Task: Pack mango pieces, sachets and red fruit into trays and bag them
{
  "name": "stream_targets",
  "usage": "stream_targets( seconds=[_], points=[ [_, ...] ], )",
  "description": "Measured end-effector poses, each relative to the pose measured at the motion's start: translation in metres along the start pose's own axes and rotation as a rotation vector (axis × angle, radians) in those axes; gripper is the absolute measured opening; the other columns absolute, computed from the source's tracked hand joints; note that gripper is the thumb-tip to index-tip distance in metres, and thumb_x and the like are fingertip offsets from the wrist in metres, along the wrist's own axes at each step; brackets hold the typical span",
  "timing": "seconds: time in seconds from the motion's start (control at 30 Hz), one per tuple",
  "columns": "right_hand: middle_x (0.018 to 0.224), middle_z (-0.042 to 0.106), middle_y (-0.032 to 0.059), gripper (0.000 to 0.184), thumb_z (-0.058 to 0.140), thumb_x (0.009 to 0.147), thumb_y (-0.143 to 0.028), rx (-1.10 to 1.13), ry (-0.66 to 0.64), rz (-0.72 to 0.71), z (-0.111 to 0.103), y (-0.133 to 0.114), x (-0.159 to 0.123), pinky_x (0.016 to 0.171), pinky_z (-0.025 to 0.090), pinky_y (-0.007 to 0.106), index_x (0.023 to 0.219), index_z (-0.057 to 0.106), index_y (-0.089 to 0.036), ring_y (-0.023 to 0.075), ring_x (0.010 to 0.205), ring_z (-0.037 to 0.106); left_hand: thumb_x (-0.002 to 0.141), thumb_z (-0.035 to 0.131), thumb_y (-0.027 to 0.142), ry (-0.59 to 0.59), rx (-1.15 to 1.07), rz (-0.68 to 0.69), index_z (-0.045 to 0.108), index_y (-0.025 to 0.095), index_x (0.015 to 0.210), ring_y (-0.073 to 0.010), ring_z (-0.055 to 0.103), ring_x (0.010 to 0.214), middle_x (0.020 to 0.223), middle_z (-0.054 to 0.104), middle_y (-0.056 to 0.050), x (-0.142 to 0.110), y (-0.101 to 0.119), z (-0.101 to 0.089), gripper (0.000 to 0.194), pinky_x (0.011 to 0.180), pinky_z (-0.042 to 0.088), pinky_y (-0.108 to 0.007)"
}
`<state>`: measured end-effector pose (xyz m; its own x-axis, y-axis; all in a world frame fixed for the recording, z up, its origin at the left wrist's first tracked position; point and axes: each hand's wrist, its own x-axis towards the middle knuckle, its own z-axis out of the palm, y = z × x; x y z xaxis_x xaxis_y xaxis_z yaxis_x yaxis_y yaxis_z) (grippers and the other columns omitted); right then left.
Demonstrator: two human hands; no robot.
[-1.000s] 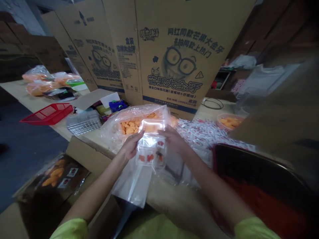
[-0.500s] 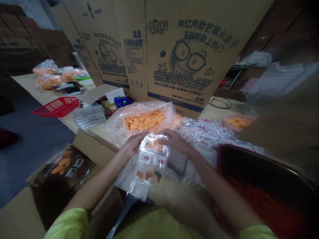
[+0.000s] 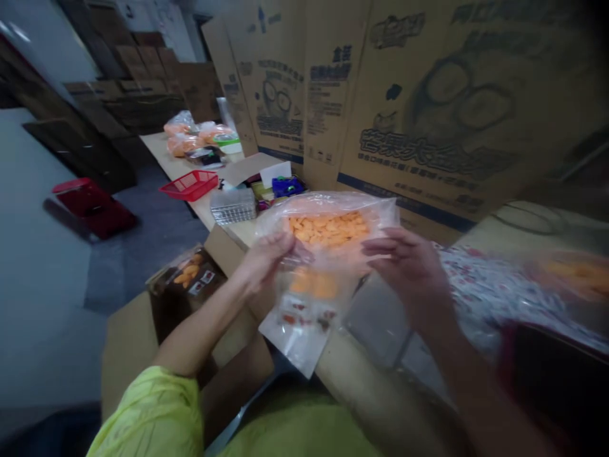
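Note:
My left hand (image 3: 264,257) pinches the top left corner of a small clear bag (image 3: 304,311) that holds orange snack pieces and small red-and-white sachets. The bag hangs over the table's front edge. My right hand (image 3: 410,270) is at the bag's top right, blurred by motion, fingers curled toward the bag's mouth. Right behind the small bag lies a large clear bag of orange snacks (image 3: 330,225), open on the table.
Printed cardboard cartons (image 3: 428,114) stand along the back of the table. A heap of small sachets (image 3: 495,292) lies to the right. A red basket (image 3: 195,184), a clear ridged tray (image 3: 233,206) and more snack bags (image 3: 190,136) sit further left. An open carton (image 3: 143,330) holding filled bags (image 3: 188,276) stands on the floor.
The camera swung left and nearer the table. The small bag tilted and dropped a little. My right hand shifted to the right, away from the left hand, along the bag's top.

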<state>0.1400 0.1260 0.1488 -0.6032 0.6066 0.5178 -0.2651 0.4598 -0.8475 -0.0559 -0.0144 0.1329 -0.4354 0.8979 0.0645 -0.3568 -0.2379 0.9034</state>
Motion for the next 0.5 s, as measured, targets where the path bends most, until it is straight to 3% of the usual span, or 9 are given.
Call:
stream_targets(
  seconds=[0.07, 0.13, 0.23, 0.3, 0.37, 0.5],
  points=[
    [0.099, 0.066, 0.0036, 0.038, 0.07, 0.078, -0.029, 0.041, 0.067, -0.031, 0.003, -0.005, 0.0, 0.073, 0.051, 0.03, 0.113, 0.055, -0.025, 0.0177, 0.091, 0.063, 0.068, 0.074, 0.04, 0.196, 0.059, 0.162, 0.062, 0.013, 0.072, -0.014, 0.064, 0.061, 0.067, 0.069, -0.004, -0.017, 0.035, -0.031, 0.03, 0.057, 0.049, -0.023],
    [0.095, 0.067, 0.0035, 0.032, 0.068, 0.079, -0.031, 0.042, 0.109, -0.009, 0.003, -0.002, -0.001, 0.072, 0.052, 0.03, 0.108, 0.057, -0.024, 0.0174, 0.087, 0.064, 0.068, 0.075, 0.036, 0.438, 0.085, 0.32, 0.06, 0.016, 0.07, -0.0111, 0.059, 0.054, 0.062, 0.066, 0.002, -0.034, 0.064, -0.074, 0.025, 0.051, 0.046, -0.021],
    [0.089, 0.068, 0.0032, 0.029, 0.069, 0.079, -0.033, 0.011, 0.149, 0.097, -0.001, 0.012, -0.008, 0.069, 0.053, 0.03, 0.105, 0.06, -0.023, 0.0165, 0.078, 0.065, 0.081, 0.061, 0.04, 0.781, 0.223, 0.428, 0.058, 0.017, 0.072, -0.0097, 0.053, 0.05, 0.06, 0.063, 0.003, -0.057, 0.083, -0.151, 0.025, 0.047, 0.042, -0.022],
    [0.087, 0.069, 0.003, 0.03, 0.07, 0.077, -0.034, -0.002, 0.184, 0.165, -0.004, 0.023, -0.014, 0.068, 0.053, 0.03, 0.103, 0.061, -0.022, 0.0157, 0.074, 0.065, 0.086, 0.054, 0.042, 0.967, 0.289, 0.372, 0.055, 0.015, 0.074, -0.0081, 0.05, 0.049, 0.059, 0.059, 0.004, -0.069, 0.075, -0.2, 0.03, 0.047, 0.04, -0.021],
    [0.085, 0.069, 0.0025, 0.03, 0.071, 0.076, -0.034, 0.005, 0.22, 0.214, -0.008, 0.032, -0.02, 0.069, 0.053, 0.029, 0.101, 0.062, -0.022, 0.015, 0.073, 0.065, 0.089, 0.049, 0.038, 1.046, 0.264, 0.267, 0.053, 0.012, 0.077, -0.0062, 0.049, 0.051, 0.059, 0.056, 0.005, -0.078, 0.055, -0.239, 0.029, 0.051, 0.041, -0.019],
    [0.08, 0.069, 0.0014, 0.029, 0.073, 0.073, -0.035, 0.001, 0.255, 0.29, -0.014, 0.042, -0.028, 0.07, 0.053, 0.027, 0.097, 0.064, -0.021, 0.0136, 0.07, 0.065, 0.093, 0.038, 0.031, 1.162, 0.234, 0.211, 0.046, 0.012, 0.073, -0.0062, 0.045, 0.048, 0.056, 0.052, 0.005, -0.077, -0.011, -0.286, 0.028, 0.052, 0.041, -0.02]
  ],
)
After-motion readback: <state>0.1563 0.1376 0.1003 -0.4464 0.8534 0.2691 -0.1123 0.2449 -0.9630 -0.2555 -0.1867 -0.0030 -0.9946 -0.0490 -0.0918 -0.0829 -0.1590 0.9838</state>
